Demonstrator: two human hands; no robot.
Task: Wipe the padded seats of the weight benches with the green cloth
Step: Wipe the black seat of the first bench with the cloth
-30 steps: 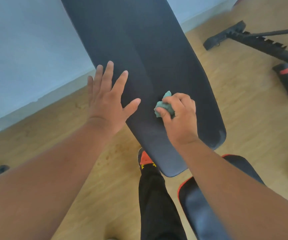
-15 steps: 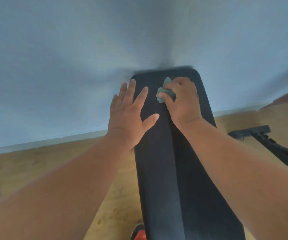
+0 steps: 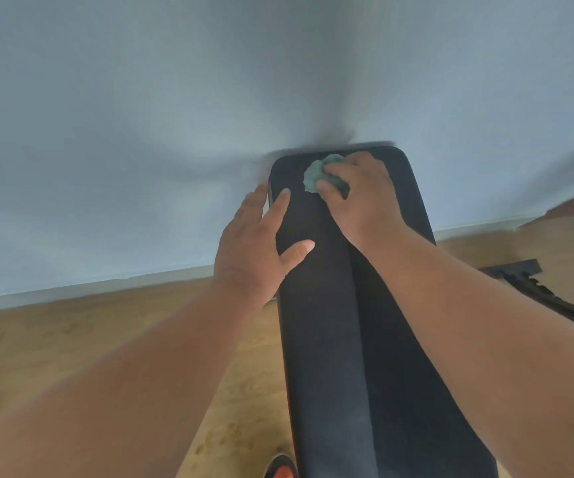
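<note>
The right hand (image 3: 361, 198) has carried the cloth (image 3: 320, 175) from low on the pad (image 3: 364, 339), where it sat a second ago, up to the pad's far end at upper centre of the frame, a shade higher than half a second ago; its fingers are clamped on the bunched green wad, pressing it against the black padding just below the top edge. The left hand (image 3: 258, 250) has come up with it and lies flat and spread, holding nothing, on the pad's left side, thumb out across the padding and outer fingers over the left edge, just left of and below the cloth. The two hands are apart, though near. The view has swung up too, so the wall (image 3: 140, 132) fills the upper frame. I judge a full lengthwise stroke of this pad is reaching its end, so a return pass or a move to the next pad should follow. A second bench frame (image 3: 554, 298) lies on the floor (image 3: 71, 339) at right. No containers are in view, so there are no contents to report
</note>
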